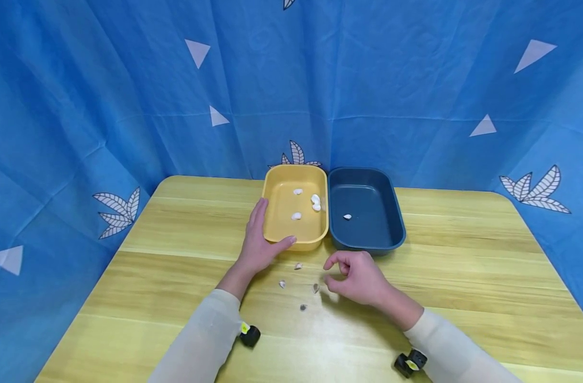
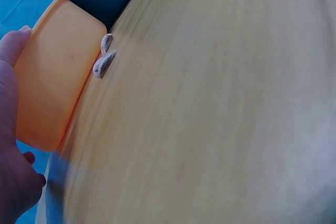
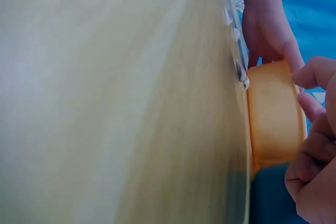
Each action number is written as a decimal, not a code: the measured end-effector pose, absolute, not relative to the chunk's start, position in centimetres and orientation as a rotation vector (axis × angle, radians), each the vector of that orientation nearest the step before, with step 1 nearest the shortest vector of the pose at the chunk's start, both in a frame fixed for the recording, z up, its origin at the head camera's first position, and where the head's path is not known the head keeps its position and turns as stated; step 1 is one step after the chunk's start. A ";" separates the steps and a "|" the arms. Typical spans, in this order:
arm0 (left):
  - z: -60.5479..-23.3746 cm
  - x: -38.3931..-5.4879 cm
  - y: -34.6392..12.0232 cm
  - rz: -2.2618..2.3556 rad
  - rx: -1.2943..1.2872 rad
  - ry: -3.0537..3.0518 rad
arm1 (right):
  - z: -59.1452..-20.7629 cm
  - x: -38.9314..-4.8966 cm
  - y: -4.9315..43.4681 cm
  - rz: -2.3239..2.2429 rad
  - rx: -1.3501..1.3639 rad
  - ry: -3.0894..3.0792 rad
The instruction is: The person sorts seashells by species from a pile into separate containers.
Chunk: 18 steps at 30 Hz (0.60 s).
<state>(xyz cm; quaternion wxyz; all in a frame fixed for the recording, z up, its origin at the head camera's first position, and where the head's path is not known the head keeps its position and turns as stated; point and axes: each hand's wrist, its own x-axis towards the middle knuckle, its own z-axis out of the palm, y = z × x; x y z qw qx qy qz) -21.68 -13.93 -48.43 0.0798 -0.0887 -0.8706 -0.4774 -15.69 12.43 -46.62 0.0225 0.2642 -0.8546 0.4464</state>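
Observation:
My left hand [image 1: 259, 244] rests at the near left corner of a yellow bin [image 1: 295, 246]. Its fingers lie along the left wall, and the thumb reaches over the front rim. Several white shells [image 1: 297, 216] are inside that bin. My right hand [image 1: 359, 276] hovers over the table in front of a dark blue bin [image 1: 400, 234], thumb and index finger bent toward each other with a gap and nothing between them. The other fingers are curled in, as the right wrist view shows. Nearest to its fingertips lies a small greyish shell [image 1: 316, 288]; a pinkish shell [image 1: 298, 266] sits closer to the yellow bin.
Two more small shells, a pale one [image 1: 282, 284] and a dark one [image 1: 303, 307], lie on the wooden table [image 1: 464, 255]. One white shell [image 1: 347, 217] is in the blue bin. Both bins stand side by side before a blue curtain [image 1: 272, 80] at the table's far edge.

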 end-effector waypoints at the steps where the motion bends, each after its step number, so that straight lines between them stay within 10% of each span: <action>1: -48.4 -21.7 -13.9 -1.426 -0.267 -2.604 | -46.7 -15.7 12.3 1.387 0.828 -2.661; 18: -48.7 -21.9 -14.0 -1.424 -0.276 -2.594 | -48.0 -16.6 11.2 1.168 1.042 -2.899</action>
